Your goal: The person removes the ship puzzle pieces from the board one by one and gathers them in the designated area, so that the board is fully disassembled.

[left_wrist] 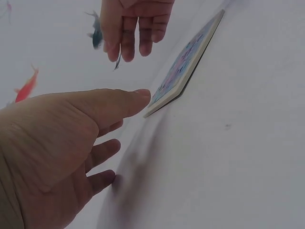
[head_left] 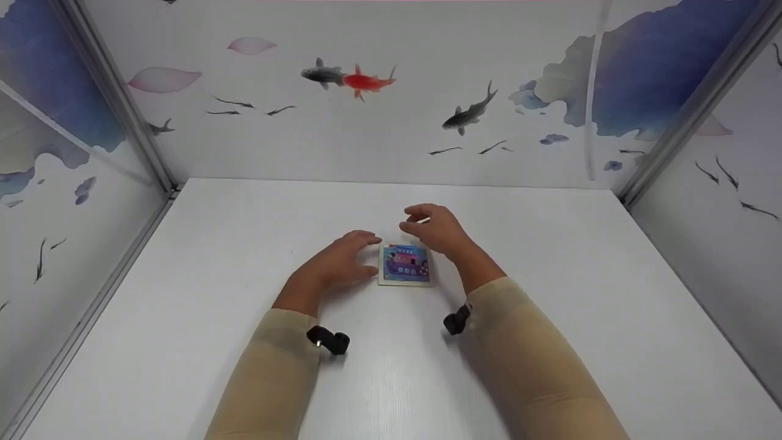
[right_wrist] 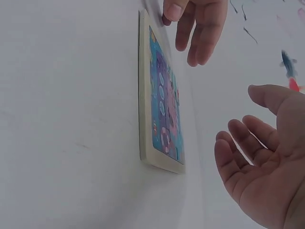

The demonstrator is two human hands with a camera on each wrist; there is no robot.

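Head view: cream frame (head_left: 394,283) holding ship picture (head_left: 406,263), on table (head_left: 183,342); left hand (head_left: 336,261), right hand (head_left: 438,232) near, each grip released.

Left arm (head_left: 263,379) and right arm (head_left: 544,360) enter from the lower edge, angled inward, tan sleeves (head_left: 244,403) down to the wrists (head_left: 298,299). Left hand (head_left: 333,263): thumb (left_wrist: 124,102) extended, set apart from the fingers (head_left: 363,237), which point inward. Right hand (head_left: 437,229): further forward than left; fingers (right_wrist: 245,138) loosely bent, thumb (right_wrist: 267,95) spread away, palm visible in right wrist view. Hands near each other, apart.
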